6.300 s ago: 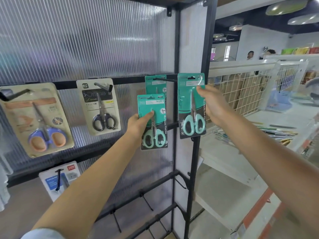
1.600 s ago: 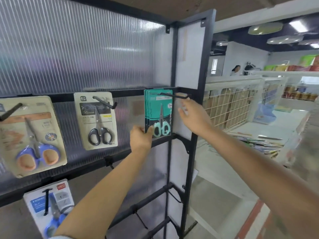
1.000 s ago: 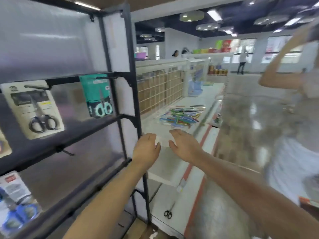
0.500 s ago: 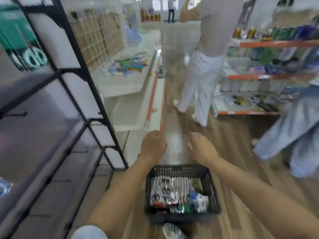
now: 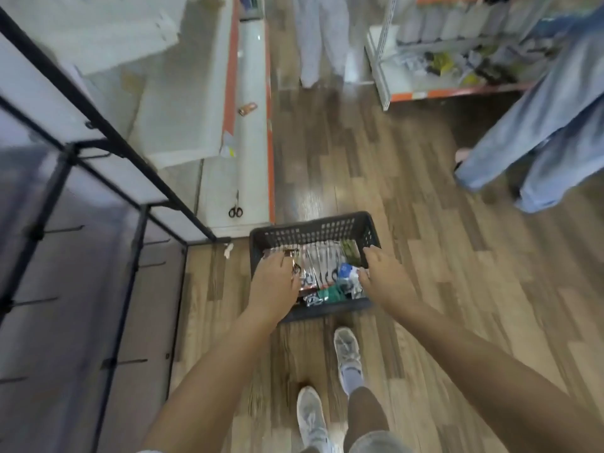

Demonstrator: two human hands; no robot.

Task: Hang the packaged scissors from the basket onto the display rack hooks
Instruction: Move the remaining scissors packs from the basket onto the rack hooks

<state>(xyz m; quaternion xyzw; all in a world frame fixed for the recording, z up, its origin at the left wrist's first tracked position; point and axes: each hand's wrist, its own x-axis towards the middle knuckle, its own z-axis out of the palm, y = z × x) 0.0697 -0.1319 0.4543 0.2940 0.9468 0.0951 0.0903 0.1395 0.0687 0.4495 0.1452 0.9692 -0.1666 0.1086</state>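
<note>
A black plastic basket (image 5: 313, 229) stands on the wooden floor in front of me, filled with several packaged scissors (image 5: 322, 268). My left hand (image 5: 273, 286) reaches down over the basket's left side, its fingertips on the packages there. My right hand (image 5: 384, 279) is at the right side, fingers stretched toward a blue and white package (image 5: 347, 272). Neither hand plainly grips anything. The black display rack (image 5: 98, 125) stands to my left, with bare hooks (image 5: 65, 228) on its lower bars.
A low white shelf (image 5: 248, 142) with an orange edge runs beyond the rack; a loose pair of scissors (image 5: 236, 210) lies on it. A person in white trousers (image 5: 318, 37) stands ahead and one in jeans (image 5: 536, 132) at right. My feet (image 5: 348, 351) are behind the basket.
I turned from the rack, where the teal scissor packs now hang, and looked down. Both empty hands dropped from above the basket into it.
</note>
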